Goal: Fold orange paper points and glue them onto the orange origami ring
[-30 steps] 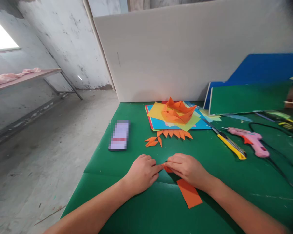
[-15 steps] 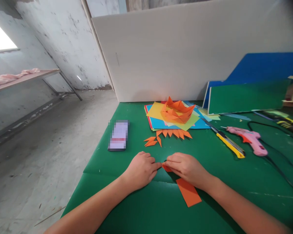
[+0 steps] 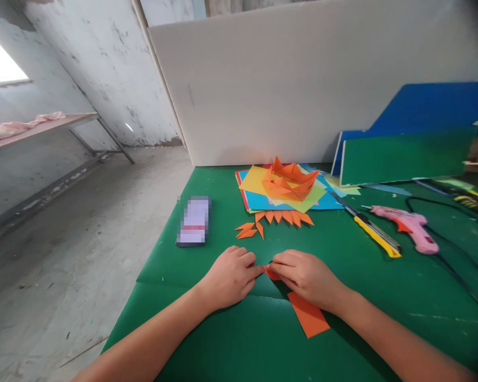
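Left hand (image 3: 231,278) and right hand (image 3: 308,278) meet on the green table (image 3: 223,339). Both grips pinch shut on one small folded orange paper piece (image 3: 271,274).

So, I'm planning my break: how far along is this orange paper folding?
Done: several small folded orange points lie by the paper stack, with a folded orange crown on it. In hand: left hand and right hand press another orange piece with their fingers. Left: probably the flat orange strip by the right wrist; the glue gun lies untouched.
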Tool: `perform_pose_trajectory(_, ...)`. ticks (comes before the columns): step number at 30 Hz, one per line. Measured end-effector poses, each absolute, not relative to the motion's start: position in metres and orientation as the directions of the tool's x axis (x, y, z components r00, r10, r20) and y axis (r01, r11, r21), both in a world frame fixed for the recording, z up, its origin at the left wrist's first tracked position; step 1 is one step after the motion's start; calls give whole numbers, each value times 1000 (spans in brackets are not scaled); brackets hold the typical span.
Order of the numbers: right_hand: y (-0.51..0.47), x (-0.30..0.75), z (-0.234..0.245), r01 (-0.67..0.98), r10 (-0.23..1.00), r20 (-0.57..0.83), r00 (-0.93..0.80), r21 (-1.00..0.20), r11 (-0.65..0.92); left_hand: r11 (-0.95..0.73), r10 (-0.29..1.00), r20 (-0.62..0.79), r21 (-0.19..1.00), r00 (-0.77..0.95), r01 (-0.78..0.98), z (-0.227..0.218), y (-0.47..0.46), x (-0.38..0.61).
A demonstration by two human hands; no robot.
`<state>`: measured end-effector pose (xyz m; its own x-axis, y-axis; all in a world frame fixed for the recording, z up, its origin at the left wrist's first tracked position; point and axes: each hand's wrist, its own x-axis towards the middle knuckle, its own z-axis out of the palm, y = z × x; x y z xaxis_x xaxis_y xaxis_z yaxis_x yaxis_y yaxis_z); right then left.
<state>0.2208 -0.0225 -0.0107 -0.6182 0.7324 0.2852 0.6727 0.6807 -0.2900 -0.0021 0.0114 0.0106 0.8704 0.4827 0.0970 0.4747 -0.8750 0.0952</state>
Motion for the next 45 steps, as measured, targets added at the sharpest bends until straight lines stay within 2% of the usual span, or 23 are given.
perform_pose_trajectory(6,-21,225,-10,725,767,272,-581,-257,639,-878,475,75,96,877,468,15,11,-2)
perform_pose_trajectory(12,-16,241,-7,688,754,324,-571,-311,655,-876,475,67,139,878,463,14,7,0)
perform_pose_trajectory(16,-15,242,-5,668,732,299,-612,-300,681,-867,481,97,199,872,456,12,5,0)
perform_pose_trajectory(20,-13,242,-8,677,738,270,-618,-295,675,-886,411,159,301,898,352,8,10,0)
perform_pose_trajectory(25,-12,239,-5,591,721,297,-626,-423,687,-849,403,167,436,900,299,6,18,-3)
perform_pose_trajectory(28,-12,236,-2,532,695,268,-667,-481,697,-822,419,168,488,892,294,9,22,-5)
perform_pose_trajectory(31,-12,235,-2,517,685,253,-684,-495,699,-822,413,158,490,897,292,11,25,-6)
perform_pose_trajectory(37,-12,230,-8,511,694,334,-637,-491,706,-849,385,154,445,910,284,14,26,-6)
perform_pose_trajectory(45,-14,216,-11,617,857,258,-447,-605,504,-880,356,153,388,922,275,15,26,-6)
